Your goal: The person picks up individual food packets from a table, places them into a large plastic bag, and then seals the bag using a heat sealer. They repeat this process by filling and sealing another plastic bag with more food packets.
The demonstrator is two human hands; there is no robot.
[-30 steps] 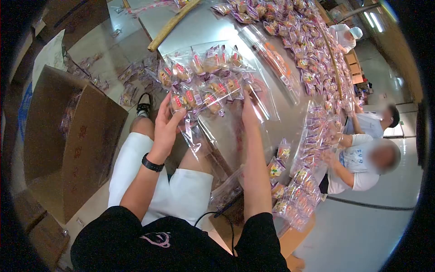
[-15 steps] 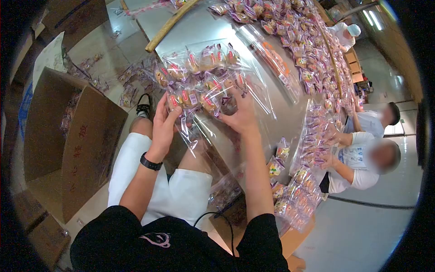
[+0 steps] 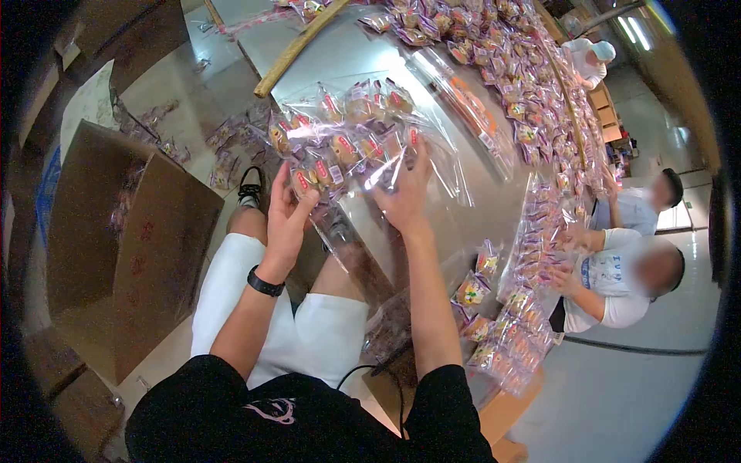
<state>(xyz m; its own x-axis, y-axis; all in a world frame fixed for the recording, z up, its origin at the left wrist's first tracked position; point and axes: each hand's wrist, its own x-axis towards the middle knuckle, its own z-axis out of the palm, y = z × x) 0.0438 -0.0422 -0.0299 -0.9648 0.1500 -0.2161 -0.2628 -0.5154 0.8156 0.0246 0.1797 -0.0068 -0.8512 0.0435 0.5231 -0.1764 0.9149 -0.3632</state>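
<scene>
A large clear plastic bag (image 3: 356,193) of individually wrapped snack packets (image 3: 347,147), with red labels and purple edges, lies over the near edge of the metal table. My left hand (image 3: 289,224) grips the bag's left side, thumb on top beside a packet and fingers curled behind. On the bag's right side, my right hand (image 3: 405,193) is curled around the plastic and the packets at that end, its fingertips partly hidden by glossy film. The packets sit in uneven rows between and beyond both hands.
A wooden stick (image 3: 301,48) lies at the metal table's (image 3: 463,208) left edge. Flat printed bags (image 3: 463,100) rest beyond my hands, beside a long heap of packets (image 3: 532,100). An open cardboard box (image 3: 166,255) stands left. A person (image 3: 610,270) handles another filled bag (image 3: 532,247) at right.
My right hand has shifted up along the bag's right side, and the packets beside it have moved. My left hand keeps its hold on the left side.
</scene>
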